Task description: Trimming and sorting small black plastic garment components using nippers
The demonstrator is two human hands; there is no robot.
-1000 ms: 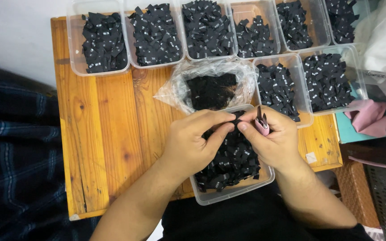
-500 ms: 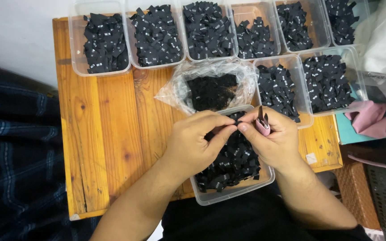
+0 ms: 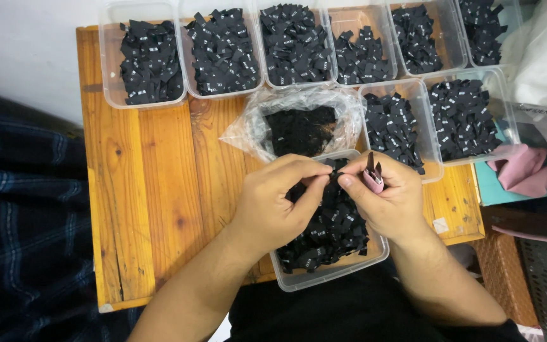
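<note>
My left hand and my right hand meet over a clear plastic tub filled with small black fabric labels. Between the fingertips of both hands is pinched one black label. My right hand also grips a small pink-handled snipper, its dark tips pointing up. Just beyond the hands lies an open clear plastic bag with more black labels inside.
Several clear tubs of black labels line the far edge of the wooden table, and two more stand at the right. Pink cloth and white plastic lie off the table's right side. Dark plaid fabric lies left.
Both hands stay over the tub; the fingers have shifted only slightly on the label.
</note>
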